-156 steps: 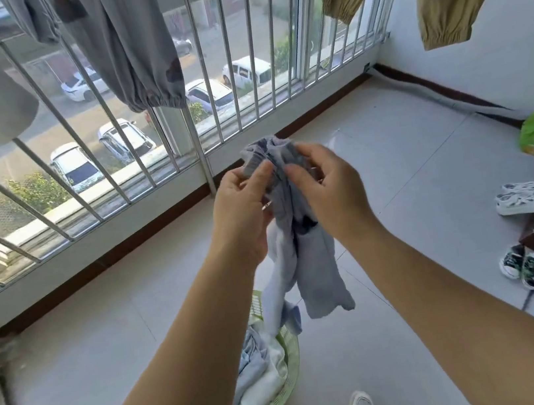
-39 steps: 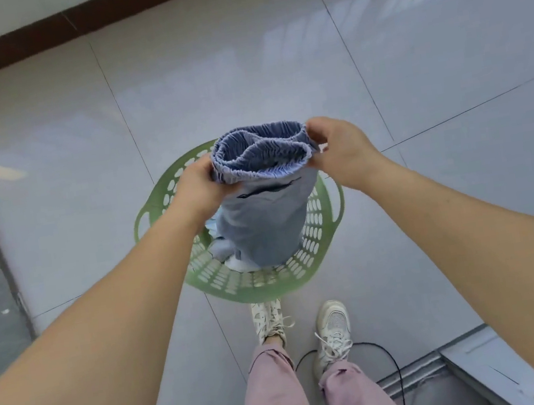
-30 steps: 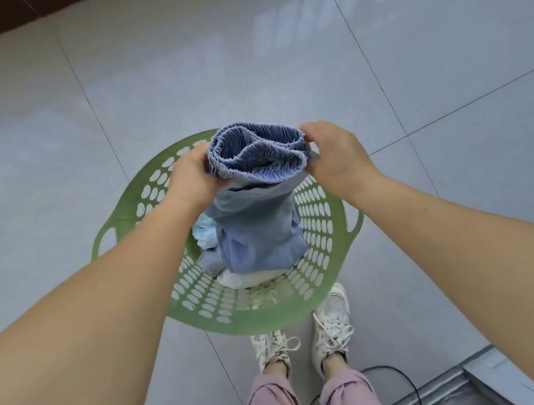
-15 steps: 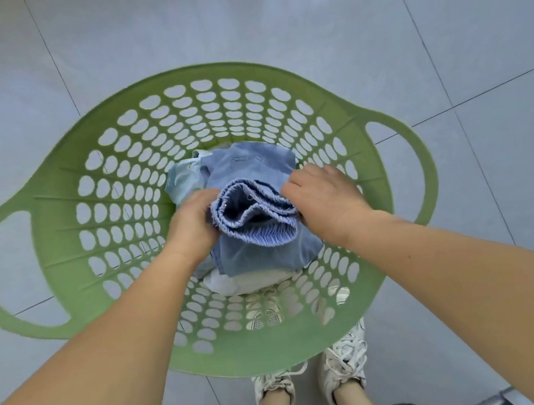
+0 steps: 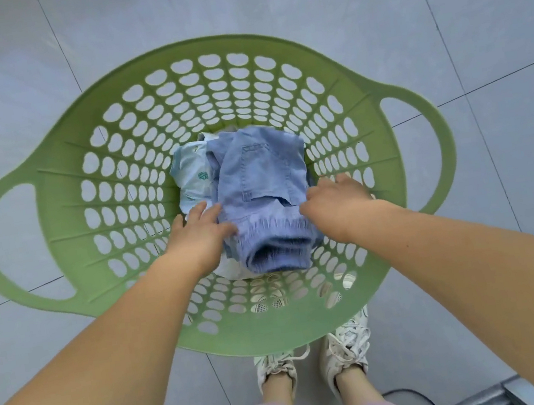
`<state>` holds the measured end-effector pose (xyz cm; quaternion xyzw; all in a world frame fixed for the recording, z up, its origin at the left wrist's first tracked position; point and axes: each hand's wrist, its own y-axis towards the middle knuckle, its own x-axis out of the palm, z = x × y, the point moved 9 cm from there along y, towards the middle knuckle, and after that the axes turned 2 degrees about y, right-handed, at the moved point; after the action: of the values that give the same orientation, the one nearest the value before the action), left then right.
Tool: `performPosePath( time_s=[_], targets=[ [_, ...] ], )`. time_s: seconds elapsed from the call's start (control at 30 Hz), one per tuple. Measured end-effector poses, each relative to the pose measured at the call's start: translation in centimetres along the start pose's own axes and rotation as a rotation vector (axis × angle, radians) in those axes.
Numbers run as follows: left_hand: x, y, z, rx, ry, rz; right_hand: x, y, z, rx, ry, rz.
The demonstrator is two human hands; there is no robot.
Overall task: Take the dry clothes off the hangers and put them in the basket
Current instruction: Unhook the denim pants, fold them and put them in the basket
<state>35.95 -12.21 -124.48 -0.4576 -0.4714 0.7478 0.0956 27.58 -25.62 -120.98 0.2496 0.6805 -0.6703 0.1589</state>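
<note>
Clothes lie in a small pile at the bottom of the green basket (image 5: 62, 212), which sits on the pale tiled floor (image 5: 490, 13) with a loop handle at the far left and far right. Going left to right: a light printed garment (image 5: 194, 175) lies at the left of the pile, and just beside and partly over it lie the folded blue shorts (image 5: 262, 182), the gathered waistband turned toward the near side. The left hand (image 5: 199, 236) rests against the left edge of the shorts, fingers fairly straight and loosely spread, gripping nothing that can be seen. The right hand (image 5: 338, 202) lies on the right edge, fingers loosely bent over the cloth; whether they pinch it cannot be told.

By the look of it this piece is delivered, and only letting go is left. No hangers are in view, so how many garments remain cannot be judged.

Room is generous: the pile fills only the middle, with bare perforated wall all around and a wide open rim above. The near rim sits close over the white sneakers (image 5: 346, 346), so the arms are best lifted straight up. A dark cable (image 5: 423, 397) lies on the floor near the right foot.
</note>
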Motion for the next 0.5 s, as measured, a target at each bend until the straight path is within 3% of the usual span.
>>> performPosePath(
  time_s=[0.07, 0.2, 0.3, 0.37, 0.5],
  targets=[
    [-0.1, -0.9, -0.2, -0.055, -0.032, 0.001, -0.6, -0.8, -0.1, 0.014, 0.024, 0.033],
    [-3.5, -2.7, -0.3, -0.111, -0.125, 0.237, -4.8, -3.4, 0.4, 0.047, 0.012, 0.289],
    [-6.4, -4.0, -0.2, -0.108, -0.149, 0.324, -8.3, -5.5, 1.8, 0.114, -0.098, 0.431],
    [-8.3, -4.7, -0.1, -0.109, -0.161, 0.351, -10.0, -6.3, 3.1, 0.202, -0.156, 0.429],
    [-11.4, -5.4, 0.7, -0.077, -0.193, 0.368, -11.2, -7.1, 6.1, 0.394, -0.07, 0.251]
  ],
)
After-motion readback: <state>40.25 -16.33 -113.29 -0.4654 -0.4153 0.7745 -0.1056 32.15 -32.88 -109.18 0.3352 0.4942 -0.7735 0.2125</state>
